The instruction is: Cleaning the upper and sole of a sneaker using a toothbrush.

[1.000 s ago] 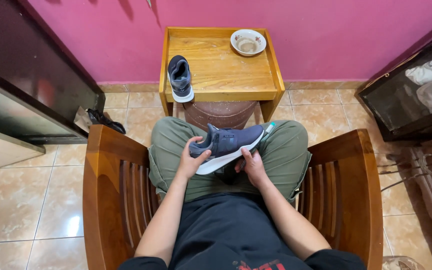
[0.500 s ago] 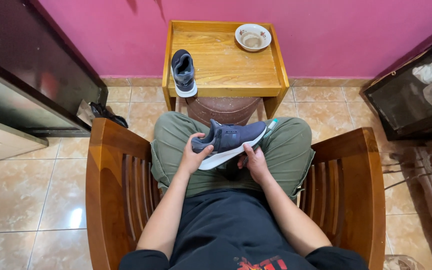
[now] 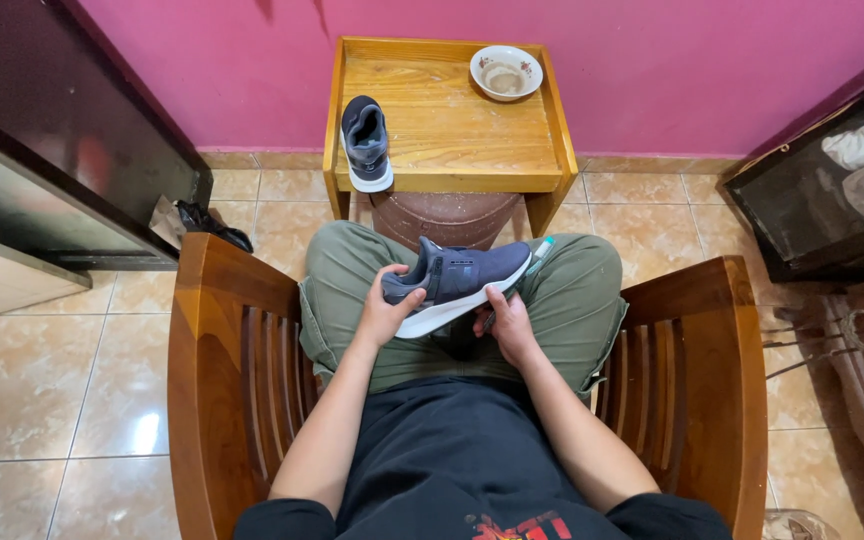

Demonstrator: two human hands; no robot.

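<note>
Both hands grasp one dark blue shoe (image 3: 457, 280) over the lap. Left hand (image 3: 384, 312) wraps the heel end, thumb on the upper and fingers curled beneath the white sole. Right hand (image 3: 505, 318) pinches the sole's lower edge near the middle, and also seems to hold a thin teal-tipped stick (image 3: 536, 252) that juts past the toe; how it is gripped cannot be told. Between the two hands the shoe lies on its side, toe pointing right and slightly away, resting against the green trousers (image 3: 352, 270). Its mate (image 3: 366, 143) stands on the wooden table (image 3: 462, 140) ahead, well apart, at the left front edge. Farther back on the table sits a white bowl (image 3: 506, 72). Wooden chair arms (image 3: 222, 380) flank the lap.
</note>
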